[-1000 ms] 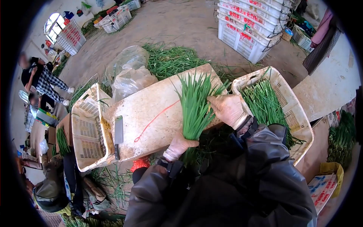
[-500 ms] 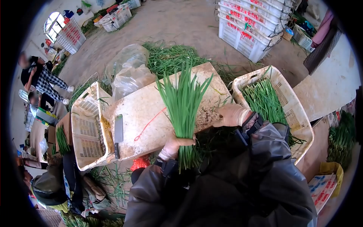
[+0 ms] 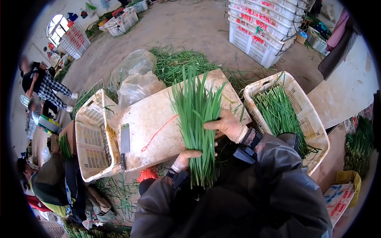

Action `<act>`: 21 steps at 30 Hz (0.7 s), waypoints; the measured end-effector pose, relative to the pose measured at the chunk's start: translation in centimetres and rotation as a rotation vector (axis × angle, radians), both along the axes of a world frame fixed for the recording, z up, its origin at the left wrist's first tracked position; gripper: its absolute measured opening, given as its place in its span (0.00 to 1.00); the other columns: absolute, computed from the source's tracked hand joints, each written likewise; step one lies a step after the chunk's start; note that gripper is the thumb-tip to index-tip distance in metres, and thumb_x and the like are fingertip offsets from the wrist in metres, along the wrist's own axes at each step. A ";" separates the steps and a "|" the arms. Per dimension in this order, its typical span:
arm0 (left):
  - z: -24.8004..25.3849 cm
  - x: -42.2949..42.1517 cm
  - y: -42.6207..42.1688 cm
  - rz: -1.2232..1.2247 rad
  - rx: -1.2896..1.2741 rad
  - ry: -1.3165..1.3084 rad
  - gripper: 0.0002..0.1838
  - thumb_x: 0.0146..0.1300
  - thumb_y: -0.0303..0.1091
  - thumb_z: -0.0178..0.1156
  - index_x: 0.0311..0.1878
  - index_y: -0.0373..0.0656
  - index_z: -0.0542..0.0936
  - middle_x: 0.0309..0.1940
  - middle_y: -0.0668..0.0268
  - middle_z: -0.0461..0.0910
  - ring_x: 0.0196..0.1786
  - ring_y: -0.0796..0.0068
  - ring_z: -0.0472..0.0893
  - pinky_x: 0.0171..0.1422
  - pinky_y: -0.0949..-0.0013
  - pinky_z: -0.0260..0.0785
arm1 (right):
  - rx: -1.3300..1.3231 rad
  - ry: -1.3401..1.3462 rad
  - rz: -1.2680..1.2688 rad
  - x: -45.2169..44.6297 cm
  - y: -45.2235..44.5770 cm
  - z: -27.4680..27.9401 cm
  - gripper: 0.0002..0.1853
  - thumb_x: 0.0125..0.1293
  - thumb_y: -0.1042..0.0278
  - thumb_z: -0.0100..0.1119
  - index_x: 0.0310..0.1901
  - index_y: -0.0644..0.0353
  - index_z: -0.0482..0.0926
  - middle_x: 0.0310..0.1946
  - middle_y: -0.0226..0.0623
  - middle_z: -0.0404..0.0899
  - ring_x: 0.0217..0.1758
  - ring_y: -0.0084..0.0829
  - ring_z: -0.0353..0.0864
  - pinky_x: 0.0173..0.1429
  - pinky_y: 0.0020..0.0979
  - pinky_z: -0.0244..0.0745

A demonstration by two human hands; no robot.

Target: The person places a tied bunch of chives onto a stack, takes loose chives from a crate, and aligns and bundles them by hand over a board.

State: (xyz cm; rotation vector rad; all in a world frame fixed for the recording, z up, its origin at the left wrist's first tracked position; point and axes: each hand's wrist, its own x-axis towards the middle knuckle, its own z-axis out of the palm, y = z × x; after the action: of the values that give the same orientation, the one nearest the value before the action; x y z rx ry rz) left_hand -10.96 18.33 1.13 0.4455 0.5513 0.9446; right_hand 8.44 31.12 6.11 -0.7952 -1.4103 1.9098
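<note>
A bunch of green garlic chives (image 3: 197,107) stands roughly upright in front of me, leaf tips pointing away over the white board (image 3: 149,123). My left hand (image 3: 185,159), gloved, is wrapped round its lower part, the thumb across the stems. Higher on the right side, my right hand (image 3: 230,126) grips the leaves with its thumb laid over them; its other fingers are hidden behind the bunch. On the board's left edge lies a knife (image 3: 125,139) with a dark handle. A thin red tie (image 3: 158,133) rests on the board to the left of the chives.
A crate (image 3: 313,107) with chives stands at the right, another crate (image 3: 92,135) at the left. Beyond the board are a clear plastic bag (image 3: 137,85) and a heap of greens (image 3: 182,63). Stacked white crates (image 3: 258,39) stand behind. People are at the left.
My right hand has moved left from the board's edge and taken hold of the bunch's leaves. The bunch has shifted slightly right and towards me. A person at the lower left has changed position.
</note>
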 end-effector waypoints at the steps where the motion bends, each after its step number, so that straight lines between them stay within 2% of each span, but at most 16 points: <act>1: 0.2 0.1 0.2 0.006 -0.010 -0.020 0.44 0.52 0.35 0.68 0.75 0.33 0.68 0.68 0.49 0.78 0.59 0.49 0.85 0.66 0.50 0.79 | -0.001 0.006 -0.027 0.0 0.0 -0.2 0.24 0.63 0.76 0.75 0.61 0.62 0.82 0.53 0.33 0.88 0.55 0.27 0.85 0.65 0.32 0.78; 2: 0.2 0.1 0.2 0.013 -0.021 -0.040 0.46 0.53 0.35 0.68 0.77 0.33 0.66 0.70 0.48 0.76 0.61 0.47 0.84 0.68 0.49 0.78 | -0.002 0.011 -0.052 0.0 0.0 -0.4 0.24 0.63 0.76 0.75 0.61 0.62 0.82 0.52 0.32 0.88 0.54 0.27 0.85 0.64 0.32 0.78; 3: 0.0 -0.1 0.3 -0.007 -0.029 -0.093 0.46 0.55 0.36 0.70 0.77 0.33 0.65 0.71 0.49 0.76 0.61 0.52 0.84 0.66 0.51 0.79 | -0.015 0.016 -0.060 0.0 0.0 -0.5 0.23 0.63 0.77 0.74 0.61 0.62 0.82 0.52 0.32 0.88 0.54 0.27 0.85 0.64 0.32 0.78; 6: 0.2 0.1 0.2 0.031 0.002 -0.074 0.46 0.53 0.35 0.72 0.76 0.34 0.68 0.69 0.50 0.78 0.60 0.54 0.85 0.65 0.53 0.80 | -0.036 0.024 -0.067 0.0 -0.2 -0.1 0.22 0.63 0.78 0.73 0.60 0.63 0.82 0.52 0.32 0.88 0.54 0.26 0.85 0.63 0.31 0.78; 12: 0.2 0.2 0.6 0.014 0.200 0.232 0.46 0.47 0.33 0.75 0.73 0.36 0.71 0.63 0.52 0.82 0.54 0.60 0.87 0.63 0.59 0.80 | -0.067 -0.007 -0.015 -0.2 0.0 -0.5 0.24 0.63 0.79 0.71 0.62 0.64 0.81 0.53 0.33 0.87 0.55 0.27 0.84 0.64 0.31 0.77; 13: 0.4 0.6 0.7 0.077 0.186 0.277 0.41 0.48 0.26 0.74 0.70 0.36 0.74 0.59 0.57 0.84 0.53 0.63 0.86 0.61 0.61 0.80 | -0.054 0.005 -0.011 -0.3 0.1 -0.6 0.25 0.63 0.79 0.71 0.62 0.64 0.80 0.54 0.34 0.87 0.56 0.27 0.84 0.65 0.31 0.77; 14: 0.6 0.8 0.7 0.096 0.187 0.283 0.40 0.49 0.25 0.73 0.70 0.36 0.74 0.58 0.58 0.84 0.53 0.64 0.86 0.61 0.61 0.79 | -0.041 0.018 -0.008 -0.4 0.1 -0.6 0.26 0.63 0.79 0.71 0.63 0.64 0.79 0.54 0.34 0.86 0.57 0.27 0.83 0.65 0.31 0.77; 17: 1.3 1.2 0.6 0.156 0.196 0.310 0.37 0.50 0.22 0.73 0.67 0.37 0.77 0.55 0.63 0.85 0.55 0.69 0.84 0.62 0.64 0.77 | -0.214 0.073 -0.032 -0.7 -0.1 0.3 0.29 0.63 0.77 0.73 0.66 0.63 0.76 0.57 0.34 0.84 0.59 0.28 0.82 0.67 0.32 0.76; 21: 0.8 1.1 0.7 0.108 0.198 0.387 0.35 0.49 0.20 0.74 0.65 0.37 0.79 0.53 0.65 0.85 0.56 0.70 0.83 0.65 0.65 0.75 | -0.103 0.140 -0.066 -1.1 1.1 -0.4 0.32 0.63 0.75 0.76 0.68 0.62 0.74 0.58 0.33 0.84 0.60 0.28 0.82 0.68 0.34 0.76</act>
State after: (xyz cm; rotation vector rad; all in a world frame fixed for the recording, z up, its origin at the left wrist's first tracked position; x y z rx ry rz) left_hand -9.81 18.99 1.92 0.7922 0.8422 1.0273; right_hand 7.36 32.19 5.67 -0.7319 -1.1960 1.9596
